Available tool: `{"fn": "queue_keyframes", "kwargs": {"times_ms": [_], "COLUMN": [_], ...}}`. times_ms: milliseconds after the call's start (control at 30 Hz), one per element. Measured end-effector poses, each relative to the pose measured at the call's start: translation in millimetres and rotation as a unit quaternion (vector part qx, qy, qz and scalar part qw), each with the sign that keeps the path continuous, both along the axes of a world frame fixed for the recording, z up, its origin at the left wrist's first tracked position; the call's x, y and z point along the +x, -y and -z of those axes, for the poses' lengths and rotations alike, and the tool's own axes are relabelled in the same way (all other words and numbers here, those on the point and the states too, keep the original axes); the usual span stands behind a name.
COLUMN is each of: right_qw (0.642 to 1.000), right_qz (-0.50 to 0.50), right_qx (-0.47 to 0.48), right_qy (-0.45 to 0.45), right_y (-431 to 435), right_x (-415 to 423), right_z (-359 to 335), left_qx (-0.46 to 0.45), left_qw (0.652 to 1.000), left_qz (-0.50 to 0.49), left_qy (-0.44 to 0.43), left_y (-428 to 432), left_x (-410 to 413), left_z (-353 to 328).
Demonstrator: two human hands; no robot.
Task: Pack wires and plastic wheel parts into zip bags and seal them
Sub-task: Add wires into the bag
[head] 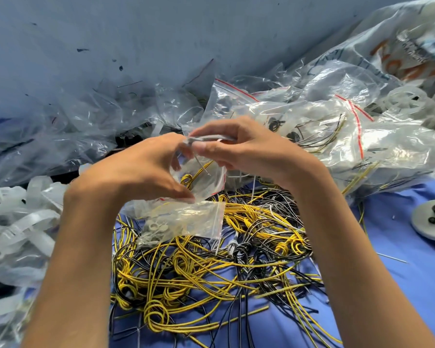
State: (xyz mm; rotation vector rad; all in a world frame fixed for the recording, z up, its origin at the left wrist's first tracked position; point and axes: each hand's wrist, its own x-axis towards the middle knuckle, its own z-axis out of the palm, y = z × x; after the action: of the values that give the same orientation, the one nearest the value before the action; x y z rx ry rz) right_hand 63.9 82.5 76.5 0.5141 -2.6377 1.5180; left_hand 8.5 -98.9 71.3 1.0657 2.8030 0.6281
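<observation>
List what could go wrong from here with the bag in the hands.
1. The yellow wire reaches toward the mouth of the zip bag pinched by the left hand and right hand; the seal might trap it.
2. The second bag lies loose on the wire pile and may get swept aside.

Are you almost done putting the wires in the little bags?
Not nearly. Done: several filled bags piled at the back right. In hand: the left hand and right hand pinch the top of a small zip bag holding a yellow wire coil. To do: a big wire heap and white plastic parts lying loose.
</observation>
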Motion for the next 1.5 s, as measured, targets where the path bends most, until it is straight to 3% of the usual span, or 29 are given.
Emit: {"fn": "queue_keyframes", "kwargs": {"times_ms": [167, 333, 433, 567, 633, 800, 933, 1133, 1333, 1400, 1500], "right_qw": [0.987, 0.946, 0.930, 0.933, 0.932, 0.945, 0.920, 0.955, 0.973, 0.981, 0.964], "right_qz": [-0.001, -0.012, -0.011, 0.049, 0.026, -0.043, -0.016, 0.005, -0.021, -0.030, -0.044], "right_qx": [0.160, 0.322, 0.362, 0.356, 0.361, 0.313, 0.382, 0.288, 0.178, 0.138, 0.250], "right_qy": [0.003, 0.028, 0.063, -0.011, -0.026, 0.084, 0.080, -0.067, -0.145, -0.134, -0.074], "right_y": [9, 32, 41, 41, 38, 34, 33, 35, 39, 42, 42], "right_x": [-3, -10, -12, -13, -14, -15, -17, -21, -19, -17, -20], "right_z": [2, 12, 21, 23, 22, 23, 30, 26, 25, 23, 30], "left_qx": [-0.001, -0.012, -0.042, -0.036, -0.032, -0.038, -0.025, -0.007, 0.024, 0.034, 0.030], "left_qw": [1.000, 0.999, 0.999, 0.999, 0.999, 0.998, 0.999, 0.998, 0.997, 0.996, 0.997], "left_qz": [-0.008, 0.013, 0.020, 0.032, 0.043, 0.049, 0.044, 0.057, 0.023, 0.006, 0.010], "left_qy": [0.010, 0.029, 0.020, 0.008, -0.002, -0.003, 0.011, -0.039, -0.070, -0.078, -0.067], "left_y": [0, -4, -10, -10, -9, -3, -2, 2, 12, 14, 14], "left_x": [-1, 4, 4, 4, 3, 2, 3, 1, 1, 2, 8], "left_z": [-1, -2, 0, 0, -1, -4, -2, -4, -8, -11, -14]}}
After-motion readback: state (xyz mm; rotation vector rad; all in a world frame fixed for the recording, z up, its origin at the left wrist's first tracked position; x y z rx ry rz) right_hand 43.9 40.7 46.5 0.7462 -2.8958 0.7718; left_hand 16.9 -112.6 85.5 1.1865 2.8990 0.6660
